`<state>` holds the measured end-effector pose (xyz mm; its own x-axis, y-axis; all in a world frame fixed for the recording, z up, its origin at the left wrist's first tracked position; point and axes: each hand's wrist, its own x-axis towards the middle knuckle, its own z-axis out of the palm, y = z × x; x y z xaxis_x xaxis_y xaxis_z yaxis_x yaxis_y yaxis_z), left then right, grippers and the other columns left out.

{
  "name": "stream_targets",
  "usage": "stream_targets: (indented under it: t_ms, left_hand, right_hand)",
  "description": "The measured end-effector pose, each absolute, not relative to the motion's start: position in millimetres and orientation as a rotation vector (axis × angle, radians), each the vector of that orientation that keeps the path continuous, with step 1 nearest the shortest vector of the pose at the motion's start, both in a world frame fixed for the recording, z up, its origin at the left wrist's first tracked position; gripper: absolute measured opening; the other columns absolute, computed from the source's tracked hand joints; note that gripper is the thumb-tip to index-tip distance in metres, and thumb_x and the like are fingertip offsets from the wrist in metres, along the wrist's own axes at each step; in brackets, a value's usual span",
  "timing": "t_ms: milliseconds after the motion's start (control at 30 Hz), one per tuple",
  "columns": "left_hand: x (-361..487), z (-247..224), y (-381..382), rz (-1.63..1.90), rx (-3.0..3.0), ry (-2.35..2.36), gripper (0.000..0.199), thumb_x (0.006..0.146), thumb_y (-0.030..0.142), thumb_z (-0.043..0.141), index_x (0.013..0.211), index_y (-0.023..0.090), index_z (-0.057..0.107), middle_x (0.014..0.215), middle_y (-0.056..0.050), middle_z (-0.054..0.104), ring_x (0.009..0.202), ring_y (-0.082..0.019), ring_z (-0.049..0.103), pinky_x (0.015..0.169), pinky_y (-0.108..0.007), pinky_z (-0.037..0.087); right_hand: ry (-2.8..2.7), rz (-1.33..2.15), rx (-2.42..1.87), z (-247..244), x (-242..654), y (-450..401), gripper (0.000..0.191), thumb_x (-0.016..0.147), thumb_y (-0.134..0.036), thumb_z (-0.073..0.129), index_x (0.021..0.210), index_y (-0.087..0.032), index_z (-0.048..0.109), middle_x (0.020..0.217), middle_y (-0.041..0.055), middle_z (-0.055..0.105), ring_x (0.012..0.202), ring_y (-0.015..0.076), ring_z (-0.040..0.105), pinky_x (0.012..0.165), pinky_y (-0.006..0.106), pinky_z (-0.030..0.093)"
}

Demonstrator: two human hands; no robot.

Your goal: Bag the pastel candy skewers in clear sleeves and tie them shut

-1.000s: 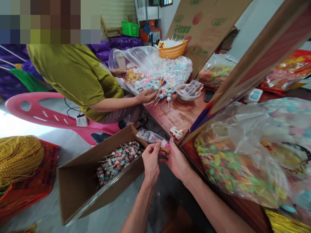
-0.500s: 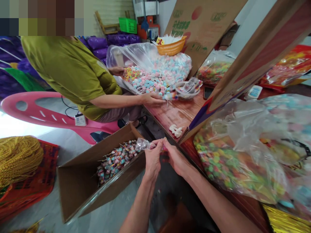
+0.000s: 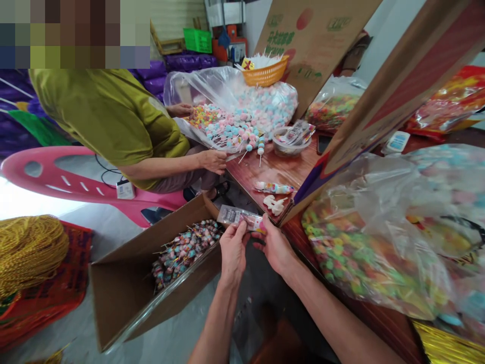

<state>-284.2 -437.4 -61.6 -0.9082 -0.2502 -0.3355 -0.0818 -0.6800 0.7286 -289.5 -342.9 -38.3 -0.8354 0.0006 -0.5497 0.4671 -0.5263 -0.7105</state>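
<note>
A clear printed wrapper (image 3: pixel 231 216) with something pinkish in it lies between my hands, above the right rim of an open cardboard box (image 3: pixel 125 303). The fingers of my left hand (image 3: pixel 234 250) pinch it near its middle. At its right end, my right hand (image 3: pixel 278 247) grips it between thumb and fingers. The box holds many wrapped candy sticks (image 3: pixel 185 247). Just beyond my hands, on the table (image 3: pixel 246 174), are a filled candy wrapper (image 3: pixel 273 188) and a small white bundle (image 3: pixel 275 205).
A person in a green shirt (image 3: pixel 113 121) sits at the left by marshmallow skewers (image 3: pixel 238 129). A plastic bowl (image 3: pixel 291 144) and an orange basket (image 3: pixel 266 75) stand behind. Upright cardboard (image 3: pixel 356 101) and candy bags (image 3: pixel 364 242) are on the right.
The wrapper between my hands now lies flatter and shows more of its length. A filled wrapper has appeared on the table. The other person's near hand has drawn back left, away from the skewers.
</note>
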Motion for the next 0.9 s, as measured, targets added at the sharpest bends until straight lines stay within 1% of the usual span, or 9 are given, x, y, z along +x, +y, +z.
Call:
stream_targets:
  t_ms: [133, 267, 333, 467, 567, 667, 767, 900]
  left_hand:
    - [-287, -65, -435, -2.615, 0.650, -1.279, 0.034, 0.060, 0.038, 0.090, 0.071, 0.013, 0.069, 0.069, 0.000, 0.067, 0.062, -0.007, 0.058, 0.061, -0.019, 0.042]
    - [-294, -66, -435, -2.575, 0.632, -1.249, 0.038, 0.060, 0.041, 0.089, 0.066, 0.013, 0.064, 0.062, 0.003, 0.060, 0.056, -0.005, 0.051, 0.057, -0.018, 0.039]
    - [-299, -65, -436, -2.568, 0.633, -1.212, 0.040, 0.061, 0.042, 0.089, 0.066, 0.013, 0.061, 0.061, 0.004, 0.058, 0.055, -0.005, 0.050, 0.056, -0.019, 0.039]
    - [-312, -65, -439, -2.572, 0.682, -1.085, 0.040, 0.061, 0.040, 0.089, 0.068, 0.015, 0.059, 0.059, 0.005, 0.056, 0.053, -0.005, 0.050, 0.056, -0.019, 0.039]
    - [-318, -67, -439, -2.587, 0.733, -0.977, 0.040, 0.059, 0.038, 0.090, 0.071, 0.015, 0.059, 0.059, 0.007, 0.054, 0.052, -0.004, 0.050, 0.057, -0.018, 0.039]
    - [-319, -70, -437, -2.622, 0.763, -0.966, 0.038, 0.062, 0.039, 0.088, 0.073, 0.015, 0.060, 0.062, 0.005, 0.057, 0.054, -0.005, 0.052, 0.057, -0.019, 0.040]
    - [-318, -71, -434, -2.644, 0.797, -0.968, 0.033, 0.067, 0.038, 0.086, 0.079, 0.015, 0.065, 0.069, 0.003, 0.063, 0.056, -0.006, 0.056, 0.057, -0.019, 0.039]
    - [-318, -72, -435, -2.649, 0.859, -0.967, 0.025, 0.073, 0.032, 0.083, 0.090, 0.017, 0.069, 0.079, 0.001, 0.069, 0.062, -0.007, 0.061, 0.060, -0.020, 0.040]
  right_hand:
    - [1.350, -2.417, 0.714, -36, -288, -343, 0.046, 0.071, -0.059, 0.077, 0.092, -0.018, 0.076, 0.099, 0.0061, 0.076, 0.073, 0.0139, 0.063, 0.056, 0.022, 0.046]
    - [1.317, -2.481, 0.702, -36, -283, -344, 0.040, 0.066, -0.052, 0.082, 0.087, -0.018, 0.076, 0.093, 0.0049, 0.076, 0.069, 0.0126, 0.063, 0.055, 0.022, 0.047]
    - [1.334, -2.524, 0.728, -37, -278, -344, 0.040, 0.063, -0.050, 0.084, 0.087, -0.019, 0.077, 0.095, 0.0047, 0.076, 0.070, 0.0127, 0.063, 0.056, 0.022, 0.047]
    - [1.399, -2.530, 0.707, -43, -261, -337, 0.046, 0.058, -0.053, 0.086, 0.089, -0.020, 0.080, 0.105, 0.0065, 0.075, 0.074, 0.0124, 0.061, 0.060, 0.022, 0.048]
    - [1.394, -2.463, 0.714, -54, -240, -327, 0.047, 0.054, -0.054, 0.088, 0.086, -0.019, 0.081, 0.098, 0.0066, 0.075, 0.070, 0.0111, 0.058, 0.058, 0.021, 0.047]
    - [1.370, -2.392, 0.786, -69, -217, -318, 0.047, 0.051, -0.054, 0.090, 0.081, -0.018, 0.081, 0.088, 0.0059, 0.074, 0.065, 0.0103, 0.056, 0.055, 0.020, 0.045]
    - [1.342, -2.363, 0.819, -82, -198, -314, 0.048, 0.049, -0.054, 0.091, 0.078, -0.017, 0.081, 0.085, 0.0058, 0.073, 0.062, 0.0093, 0.054, 0.052, 0.019, 0.043]
    - [1.369, -2.317, 0.791, -97, -177, -311, 0.048, 0.055, -0.056, 0.088, 0.080, -0.016, 0.080, 0.078, 0.0051, 0.071, 0.059, 0.0081, 0.052, 0.050, 0.018, 0.040]
